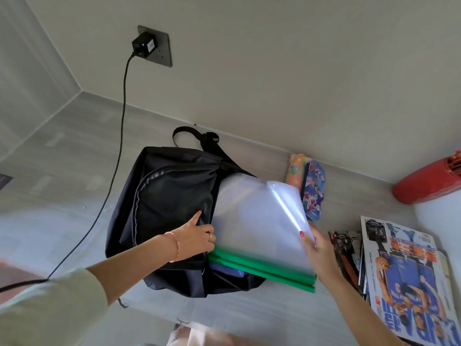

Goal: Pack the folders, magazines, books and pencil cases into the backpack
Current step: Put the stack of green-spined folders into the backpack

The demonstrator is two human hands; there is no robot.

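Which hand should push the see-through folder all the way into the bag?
The right hand, probably. It already pinches the clear folder at its outer edge, so it can slide it in. The left hand is busy gripping the backpack at its opening, holding it open.

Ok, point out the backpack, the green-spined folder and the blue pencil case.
backpack [172,193]: head view, on its black front panel.
green-spined folder [259,221]: head view, on the clear cover's middle.
blue pencil case [313,191]: head view, on its printed face.
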